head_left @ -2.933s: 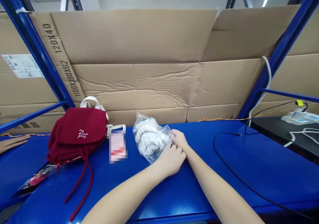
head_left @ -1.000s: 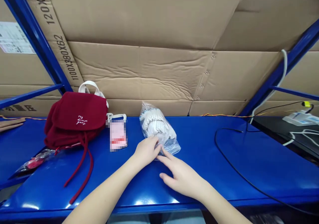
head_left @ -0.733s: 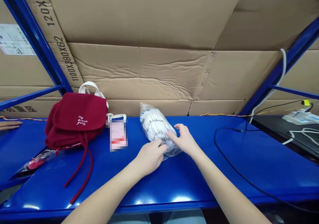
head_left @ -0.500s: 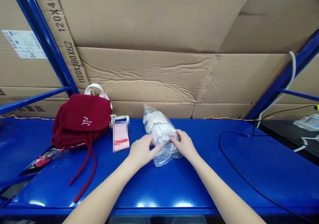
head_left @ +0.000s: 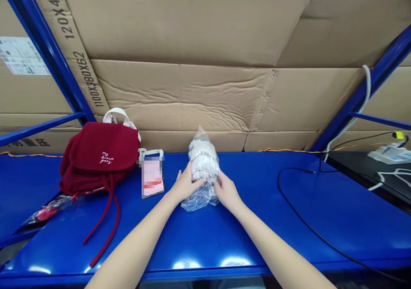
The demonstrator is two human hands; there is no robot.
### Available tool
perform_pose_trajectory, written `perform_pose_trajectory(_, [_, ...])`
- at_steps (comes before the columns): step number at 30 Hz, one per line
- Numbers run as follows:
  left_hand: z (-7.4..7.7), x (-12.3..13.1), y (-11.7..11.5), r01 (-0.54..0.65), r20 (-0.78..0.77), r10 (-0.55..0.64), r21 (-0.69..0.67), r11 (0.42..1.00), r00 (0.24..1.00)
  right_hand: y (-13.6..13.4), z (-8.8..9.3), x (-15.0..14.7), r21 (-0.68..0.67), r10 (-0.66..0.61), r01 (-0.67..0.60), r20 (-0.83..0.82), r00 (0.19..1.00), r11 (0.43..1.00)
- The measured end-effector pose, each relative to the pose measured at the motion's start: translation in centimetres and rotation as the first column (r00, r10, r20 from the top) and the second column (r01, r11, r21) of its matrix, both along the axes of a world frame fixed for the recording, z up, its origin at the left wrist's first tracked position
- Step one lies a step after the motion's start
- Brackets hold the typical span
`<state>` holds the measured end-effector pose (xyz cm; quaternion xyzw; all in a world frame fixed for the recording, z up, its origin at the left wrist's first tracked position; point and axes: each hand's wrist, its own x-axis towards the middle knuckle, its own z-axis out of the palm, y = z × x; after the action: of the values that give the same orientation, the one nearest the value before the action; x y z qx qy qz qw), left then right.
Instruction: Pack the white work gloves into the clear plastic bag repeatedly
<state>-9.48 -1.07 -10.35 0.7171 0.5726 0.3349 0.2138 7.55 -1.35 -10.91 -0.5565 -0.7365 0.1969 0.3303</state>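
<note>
Bagged white bundle (head_left: pixel 203 162) between both grips (head_left: pixel 185 185) (head_left: pixel 227 191)

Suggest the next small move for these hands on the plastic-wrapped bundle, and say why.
Probably tuck the loose clear plastic bag under the white bundle: the left hand and right hand flank the bundle, and slack film lies spread on the blue steel shelf.

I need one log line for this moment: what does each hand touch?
left hand: on white knit bundle | right hand: on clear plastic bag | bag: upright on blue steel shelf

Flattened cardboard sheets (head_left: pixel 180 96) lean behind blue steel shelving (head_left: pixel 205 254)
</note>
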Motion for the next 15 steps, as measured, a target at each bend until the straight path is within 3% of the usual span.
perform_pose_trajectory(2, [-0.4,-0.7,-0.3,-0.067,-0.197,0.059,-0.035,0.997,0.979,-0.3,0.0,0.2,0.064,-0.049,0.030,0.313,0.949,0.997])
perform_pose_trajectory(4, [-0.4,-0.9,-0.8,-0.170,-0.379,0.163,0.017,0.985,0.911,-0.5,-0.5,0.4,0.120,-0.092,0.038,0.488,0.868,0.992])
perform_pose_trajectory(6, [0.0,-0.6,-1.6,-0.209,-0.455,0.254,0.148,0.967,0.853,-0.6,-1.2,0.6,0.134,-0.094,0.022,0.561,0.822,0.991])
perform_pose_trajectory(9, [1.4,0.6,-2.9,-0.108,-0.521,0.241,0.272,0.956,0.819,-1.0,-1.6,0.8,0.125,-0.074,-0.002,0.608,0.791,0.992])
perform_pose_trajectory(12, [2.7,1.4,-4.0,-0.067,-0.578,0.143,0.151,0.986,0.803,-1.7,-0.6,1.0,0.156,-0.106,0.012,0.612,0.784,0.988])
perform_pose_trajectory(15, [3.1,0.8,-4.5,-0.147,-0.567,0.105,-0.029,0.989,0.817,-2.8,0.7,1.4,0.161,-0.111,0.011,0.624,0.774,0.987])
